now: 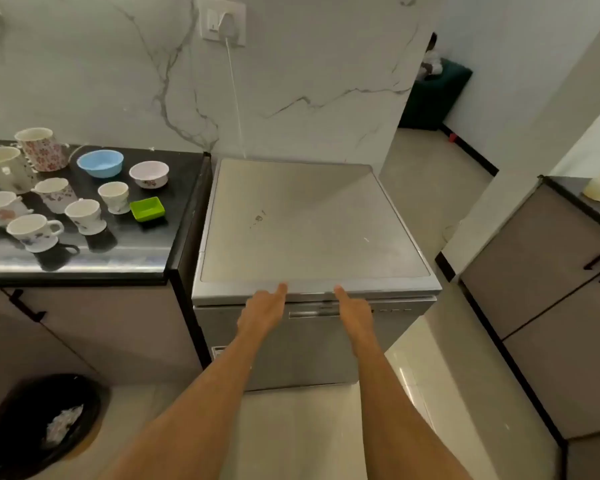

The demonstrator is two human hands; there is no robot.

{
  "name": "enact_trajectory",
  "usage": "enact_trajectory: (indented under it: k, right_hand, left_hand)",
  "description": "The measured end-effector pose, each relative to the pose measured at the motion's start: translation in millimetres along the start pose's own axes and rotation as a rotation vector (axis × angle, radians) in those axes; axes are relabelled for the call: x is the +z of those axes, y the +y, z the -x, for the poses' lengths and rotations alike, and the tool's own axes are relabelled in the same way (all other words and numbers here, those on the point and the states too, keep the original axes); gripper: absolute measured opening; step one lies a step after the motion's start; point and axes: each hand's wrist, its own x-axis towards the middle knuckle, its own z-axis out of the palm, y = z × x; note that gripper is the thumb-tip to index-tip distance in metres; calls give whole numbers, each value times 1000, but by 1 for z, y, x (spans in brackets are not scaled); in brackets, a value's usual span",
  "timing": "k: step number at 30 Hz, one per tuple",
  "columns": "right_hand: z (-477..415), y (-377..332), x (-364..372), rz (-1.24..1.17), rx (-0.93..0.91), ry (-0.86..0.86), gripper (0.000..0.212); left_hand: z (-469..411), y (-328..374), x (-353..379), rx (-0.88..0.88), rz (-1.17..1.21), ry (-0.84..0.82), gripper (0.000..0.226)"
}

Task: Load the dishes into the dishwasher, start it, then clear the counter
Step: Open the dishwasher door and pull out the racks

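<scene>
A: Head view: dishwasher shut, beside the counter. Grip?

B: Left hand and right hand at the door's top edge, fingers hidden; cannot tell. Door probably stiff, heavy; cups fragile.

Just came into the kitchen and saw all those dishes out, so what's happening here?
A person is reaching with the left hand and right hand to the top front edge of the closed silver freestanding dishwasher, apparently about to open it. Nothing is loaded yet: the floral white cups, light blue bowl, white floral bowl and small green square dish sit on the black countertop.
</scene>
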Motion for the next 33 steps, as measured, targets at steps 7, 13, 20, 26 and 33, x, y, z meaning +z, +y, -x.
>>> enact_trajectory:
  k: [7, 13, 20, 26, 33]
  right_hand:
    - [-43, 39, 11, -432, 290, -161, 72]
    - [-73, 48, 25, -722, 372, -181, 88]
    - [-95, 48, 40, -948, 453, -199, 84]
    - [-101, 52, 47, -974, 444, -164, 76]
    - [-86, 73, 42, -845, 449, -169, 80]
  left_hand:
    - [-6, -13, 51, -336, 609, -167, 73]
    - [-24, -5, 77, -375, 965, -103, 73]
    - [-52, -10, 90, -449, 1185, -38, 71]
    - [-59, -9, 96, -462, 1287, 3, 63]
    - [-45, -17, 99, -553, 1148, 62, 89]
